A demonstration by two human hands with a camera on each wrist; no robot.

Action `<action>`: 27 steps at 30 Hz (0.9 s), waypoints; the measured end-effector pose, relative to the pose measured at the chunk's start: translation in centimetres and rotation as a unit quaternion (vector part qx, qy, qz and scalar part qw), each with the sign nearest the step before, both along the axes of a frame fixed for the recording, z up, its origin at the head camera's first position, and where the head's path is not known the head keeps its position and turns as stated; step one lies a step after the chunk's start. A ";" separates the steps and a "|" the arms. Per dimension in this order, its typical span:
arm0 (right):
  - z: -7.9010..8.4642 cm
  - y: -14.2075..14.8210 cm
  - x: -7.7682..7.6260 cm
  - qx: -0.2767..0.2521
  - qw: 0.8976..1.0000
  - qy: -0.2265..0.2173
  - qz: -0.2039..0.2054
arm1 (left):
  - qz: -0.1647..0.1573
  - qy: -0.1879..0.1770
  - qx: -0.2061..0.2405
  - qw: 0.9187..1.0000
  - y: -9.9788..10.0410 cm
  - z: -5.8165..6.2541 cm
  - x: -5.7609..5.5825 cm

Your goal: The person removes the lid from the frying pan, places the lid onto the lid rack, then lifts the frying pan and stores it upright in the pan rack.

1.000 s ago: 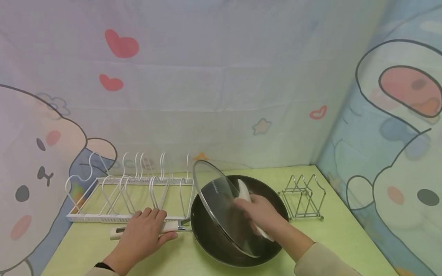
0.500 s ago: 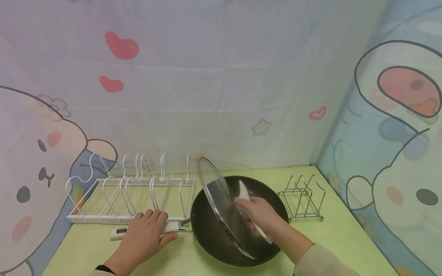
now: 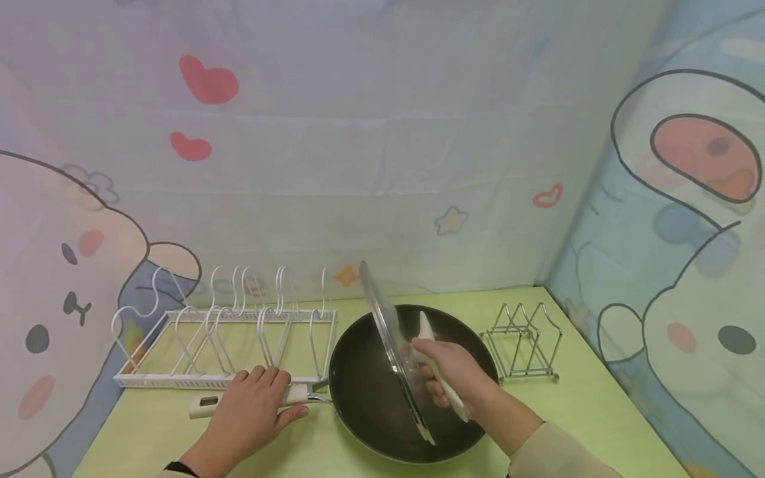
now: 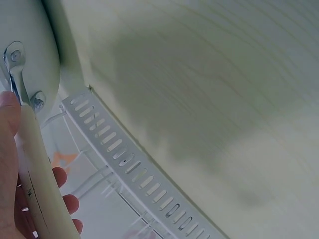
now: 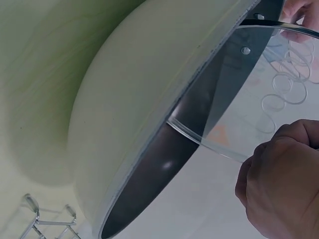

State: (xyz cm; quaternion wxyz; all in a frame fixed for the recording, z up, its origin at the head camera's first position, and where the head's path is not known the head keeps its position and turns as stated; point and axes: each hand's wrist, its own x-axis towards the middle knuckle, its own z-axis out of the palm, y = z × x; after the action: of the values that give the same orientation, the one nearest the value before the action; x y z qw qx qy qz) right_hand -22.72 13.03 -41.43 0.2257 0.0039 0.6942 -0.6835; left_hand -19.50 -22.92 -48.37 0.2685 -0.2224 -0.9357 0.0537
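A wide frying pan (image 3: 364,405) with a dark inside sits on the table, and its cream handle (image 4: 40,169) points left. My left hand (image 3: 254,401) grips that handle; in the left wrist view the fingers wrap around it, thumb along the top. My right hand (image 3: 451,372) holds a glass lid (image 3: 388,332) by its long cream handle (image 3: 453,397). The lid stands nearly upright and edge-on over the pan, its lower rim within the pan's outline. In the right wrist view the lid's rim (image 5: 187,133) crosses the pan opening, and my right hand partly hides the lid.
A white wire rack (image 3: 179,378) with upright loops stands behind the left hand, close to the pan handle. A small chrome rack (image 3: 528,372) stands right of the pan. A printed cloth backdrop (image 3: 335,153) rises behind the pale green table (image 3: 597,425).
My right hand has tilted the lid from leaning left to nearly upright, its upper rim moving right. The left hand and the pan have stayed in place.
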 end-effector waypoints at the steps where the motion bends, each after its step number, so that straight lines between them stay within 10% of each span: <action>1: 0.0 0.1 0.0 -0.007 1.000 -0.004 0.003 | 0.000 0.000 0.000 1.000 0.1 0.0 0.0; 27: -0.7 2.4 -0.1 -0.092 0.995 -0.042 -0.020 | -0.004 0.001 -0.014 1.000 1.0 -0.1 -0.2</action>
State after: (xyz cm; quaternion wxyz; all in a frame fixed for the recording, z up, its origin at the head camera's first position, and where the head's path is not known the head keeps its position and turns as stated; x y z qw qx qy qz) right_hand -22.85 15.39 -42.18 0.2406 0.0260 0.6176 -0.7484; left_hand -19.68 -21.88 -48.44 0.2669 -0.2297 -0.9336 0.0663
